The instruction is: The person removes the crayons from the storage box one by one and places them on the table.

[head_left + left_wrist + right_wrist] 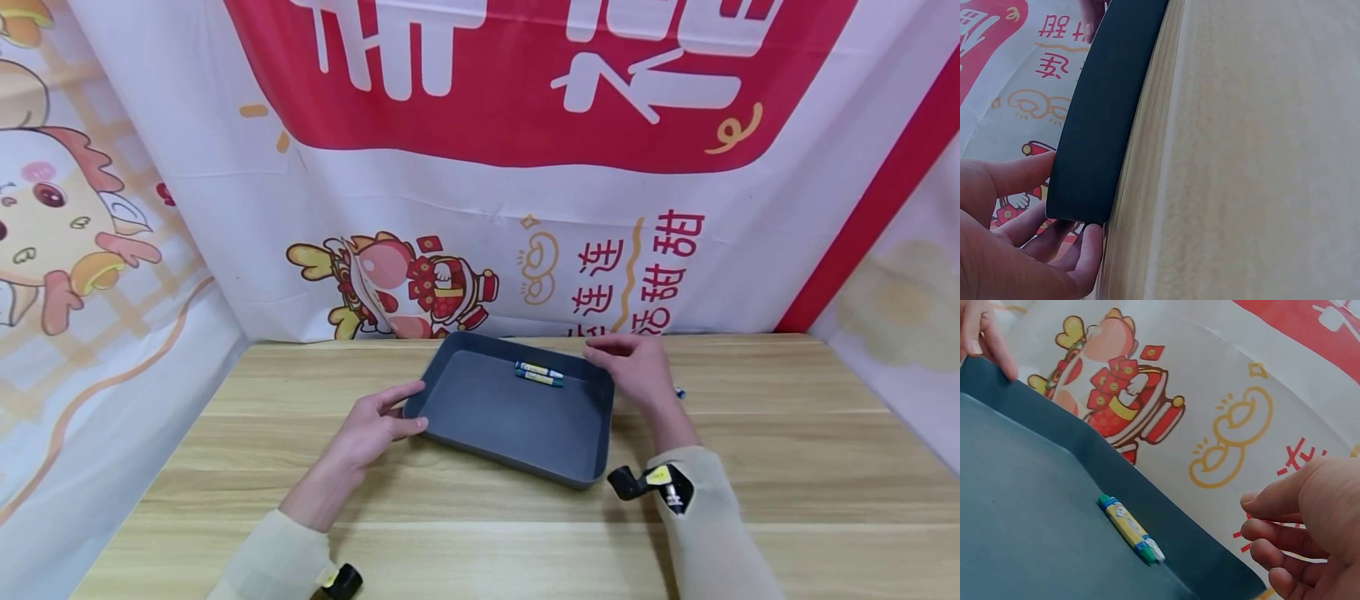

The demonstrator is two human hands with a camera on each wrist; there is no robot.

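A dark grey rectangular tray point(517, 425) sits at an angle near the back of the table. My left hand point(375, 425) grips its left end, thumb and fingers spread around the corner; in the left wrist view a fingertip is at the lower edge of the tray wall point(1094, 125). Inside, against the far wall, a white crayon point(538, 369) and a green crayon point(540, 379) lie side by side. My right hand point(633, 367) hovers by the far right corner, and the right wrist view shows its loosely bent fingers point(1285, 540) apart from the rim with nothing in them.
Another small crayon, with a blue end point(679, 392), lies on the wooden table point(787, 433), partly hidden behind my right wrist. A printed cloth point(510, 192) hangs right behind the table's back edge, close to the tray.
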